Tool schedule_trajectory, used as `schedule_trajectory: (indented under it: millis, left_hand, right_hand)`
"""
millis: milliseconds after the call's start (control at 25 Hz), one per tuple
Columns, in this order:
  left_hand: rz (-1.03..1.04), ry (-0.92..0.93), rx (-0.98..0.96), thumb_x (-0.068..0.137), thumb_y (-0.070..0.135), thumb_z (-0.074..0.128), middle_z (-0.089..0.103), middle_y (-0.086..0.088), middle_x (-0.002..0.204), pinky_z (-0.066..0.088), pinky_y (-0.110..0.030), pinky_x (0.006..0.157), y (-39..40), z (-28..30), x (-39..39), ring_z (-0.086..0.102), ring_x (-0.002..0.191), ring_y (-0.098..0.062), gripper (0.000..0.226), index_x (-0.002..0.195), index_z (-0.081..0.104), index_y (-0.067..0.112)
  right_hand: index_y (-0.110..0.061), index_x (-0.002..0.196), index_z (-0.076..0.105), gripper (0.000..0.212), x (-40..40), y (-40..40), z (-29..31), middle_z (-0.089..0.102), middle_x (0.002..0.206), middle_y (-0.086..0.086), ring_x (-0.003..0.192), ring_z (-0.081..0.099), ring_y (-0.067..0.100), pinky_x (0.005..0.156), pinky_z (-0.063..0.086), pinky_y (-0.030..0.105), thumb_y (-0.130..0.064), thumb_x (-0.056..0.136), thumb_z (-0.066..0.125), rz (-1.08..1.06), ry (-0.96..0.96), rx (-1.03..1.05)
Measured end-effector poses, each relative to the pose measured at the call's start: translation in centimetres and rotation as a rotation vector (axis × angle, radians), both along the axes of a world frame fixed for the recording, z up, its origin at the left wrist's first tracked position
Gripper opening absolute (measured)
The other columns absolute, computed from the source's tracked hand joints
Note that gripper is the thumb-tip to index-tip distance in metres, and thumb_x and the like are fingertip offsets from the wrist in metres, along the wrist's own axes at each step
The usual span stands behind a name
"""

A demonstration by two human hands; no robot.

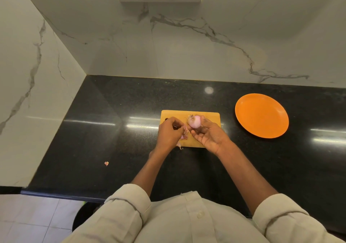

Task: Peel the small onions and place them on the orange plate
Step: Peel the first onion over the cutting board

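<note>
overhead, the right hand (206, 133) holds a pink onion (194, 121) in curled fingers just above the far part of a yellow board (209, 116) on the black worktop (93, 139). the left hand (169, 132) sits just beside it, fingers curled and pinching a strip of peel (185, 130). more peel bits (179, 145) lie at the board's near edge. one scrap (106, 163) lies well apart to the left. the orange plate (261, 115) sits bare to the right of the board.
</note>
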State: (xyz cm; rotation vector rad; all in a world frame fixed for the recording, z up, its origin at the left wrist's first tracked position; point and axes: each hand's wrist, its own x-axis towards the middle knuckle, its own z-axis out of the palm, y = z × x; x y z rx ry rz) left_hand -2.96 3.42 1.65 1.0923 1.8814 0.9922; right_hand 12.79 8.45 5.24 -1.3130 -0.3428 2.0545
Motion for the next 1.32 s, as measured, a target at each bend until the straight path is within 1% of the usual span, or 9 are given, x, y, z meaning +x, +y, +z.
schedule_trajectory:
  millis: [120, 240, 400, 640, 920, 1040, 1120, 1240, 1320]
  left_hand:
    - [-0.012, 0.141, -0.001, 0.100, 0.026, 0.075, 0.071, 0.004, 0.107, 0.046, -0.012, 0.067, 0.0, -0.1, 0.2, 0.066, 0.092, -0.006, 0.010, 0.104, 0.074, 0.017]
    - [-0.080, 0.030, 0.103, 0.102, 0.029, 0.073, 0.077, 0.005, 0.105, 0.056, -0.021, 0.078, 0.2, 0.7, 0.5, 0.071, 0.098, -0.009, 0.019, 0.113, 0.078, 0.015]
    - [-0.116, -0.027, 0.128, 0.098, 0.014, 0.076, 0.080, 0.001, 0.105, 0.063, -0.022, 0.074, 0.1, 0.9, 0.7, 0.076, 0.094, -0.012, 0.020, 0.117, 0.080, 0.012]
    - [-0.072, -0.066, 0.239, 0.093, 0.017, 0.081, 0.078, 0.000, 0.086, 0.065, -0.035, 0.073, 0.3, 1.6, 0.8, 0.076, 0.081, -0.019, 0.009, 0.098, 0.078, 0.010]
    - [0.028, -0.102, 0.264, 0.085, 0.002, 0.078, 0.073, -0.004, 0.076, 0.060, -0.030, 0.064, 0.6, 2.1, 1.2, 0.070, 0.068, -0.015, 0.009, 0.083, 0.073, 0.008]
    - [0.106, -0.292, 0.221, 0.094, 0.005, 0.075, 0.078, -0.009, 0.088, 0.067, -0.044, 0.077, 0.5, 1.7, 0.7, 0.078, 0.082, -0.030, 0.004, 0.094, 0.078, 0.008]
    - [0.099, -0.401, 0.202, 0.099, 0.009, 0.074, 0.081, -0.009, 0.096, 0.067, -0.047, 0.088, 0.3, 1.4, 0.4, 0.079, 0.092, -0.031, 0.009, 0.106, 0.080, 0.010]
    - [-0.014, -0.389, 0.223, 0.098, 0.009, 0.077, 0.082, -0.007, 0.106, 0.066, -0.043, 0.091, 0.0, 1.4, 0.1, 0.079, 0.101, -0.026, 0.023, 0.120, 0.080, 0.010]
    - [-0.089, -0.334, 0.213, 0.097, 0.007, 0.077, 0.083, -0.006, 0.106, 0.066, -0.042, 0.091, 0.2, 1.4, 0.0, 0.080, 0.100, -0.024, 0.024, 0.120, 0.080, 0.008]
  right_hand:
    - [-0.006, 0.132, 0.063, 0.034, 0.0, -0.3, -0.8, 0.069, 0.127, 0.023, 0.107, 0.072, 0.031, 0.081, 0.062, 0.034, -0.023, 0.102, 0.066, 0.020, -0.067, -0.008]
    - [-0.008, 0.131, 0.064, 0.035, -0.2, -0.4, -0.9, 0.069, 0.127, 0.020, 0.108, 0.073, 0.030, 0.084, 0.063, 0.035, -0.024, 0.101, 0.069, 0.051, -0.104, 0.035]
    - [-0.015, 0.112, 0.075, 0.017, -0.3, -0.5, -0.5, 0.074, 0.121, 0.014, 0.114, 0.073, 0.029, 0.096, 0.062, 0.040, -0.024, 0.099, 0.070, 0.096, -0.223, 0.165]
    - [-0.011, 0.114, 0.077, 0.018, -0.3, -0.4, 0.5, 0.075, 0.120, 0.013, 0.112, 0.074, 0.028, 0.086, 0.064, 0.037, -0.017, 0.097, 0.072, 0.127, -0.211, 0.301]
    - [-0.008, 0.118, 0.075, 0.023, -0.5, -0.6, 0.7, 0.075, 0.122, 0.014, 0.111, 0.075, 0.030, 0.088, 0.065, 0.041, -0.014, 0.096, 0.072, 0.113, -0.179, 0.314]
    - [-0.007, 0.115, 0.074, 0.020, -0.4, -0.5, 0.8, 0.076, 0.117, 0.017, 0.108, 0.076, 0.031, 0.087, 0.065, 0.039, -0.015, 0.098, 0.070, 0.058, -0.100, 0.247]
    - [-0.005, 0.115, 0.073, 0.020, -0.1, -0.2, 0.9, 0.077, 0.114, 0.020, 0.104, 0.077, 0.032, 0.089, 0.064, 0.041, -0.016, 0.099, 0.070, 0.040, -0.079, 0.218]
    - [-0.006, 0.113, 0.074, 0.023, 0.1, -0.2, 1.1, 0.079, 0.107, 0.016, 0.099, 0.078, 0.028, 0.089, 0.064, 0.038, -0.023, 0.097, 0.073, 0.053, -0.102, 0.216]
    - [-0.011, 0.109, 0.075, 0.023, 0.2, -0.3, 1.2, 0.080, 0.104, 0.012, 0.099, 0.077, 0.025, 0.089, 0.063, 0.037, -0.030, 0.096, 0.074, 0.080, -0.169, 0.237]
